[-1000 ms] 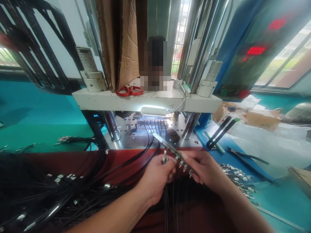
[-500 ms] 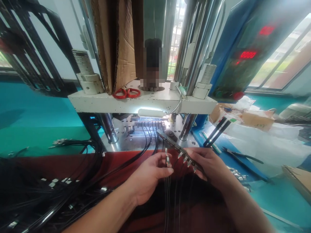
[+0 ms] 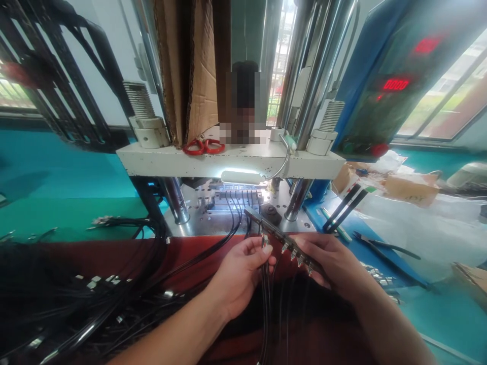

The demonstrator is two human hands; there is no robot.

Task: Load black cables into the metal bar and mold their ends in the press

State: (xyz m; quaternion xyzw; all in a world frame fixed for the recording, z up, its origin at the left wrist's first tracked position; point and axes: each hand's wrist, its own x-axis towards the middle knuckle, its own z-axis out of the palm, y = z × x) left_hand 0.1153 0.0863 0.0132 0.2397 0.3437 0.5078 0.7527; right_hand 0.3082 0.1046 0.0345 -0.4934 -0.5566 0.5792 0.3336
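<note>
My left hand [image 3: 243,271] pinches thin black cables [image 3: 265,289] just below their small metal connectors, thumb over them. Those connector tips are up against the near edge of a dark metal bar [image 3: 280,235]; whether they sit in it I cannot tell. The bar slants down to the right, and my right hand [image 3: 329,256] grips its lower end. Several metal connectors [image 3: 292,255] stick out along the bar's near side, with cables hanging from them. Behind the bar, a lit metal mould [image 3: 234,198] on the press bed has several black cables running out of it.
A white press plate [image 3: 182,163] with red-handled scissors [image 3: 203,146] and a lamp [image 3: 241,176] spans above the bed. Bundled cables [image 3: 87,324] lie at left. Pliers [image 3: 384,247] rest on the blue surface at right, below a control box [image 3: 395,81]. A person is behind the press.
My left hand has brought its cable connectors up against the bar, and its thumb now covers part of them. The right hand still grips the bar. The whole view has shifted slightly.
</note>
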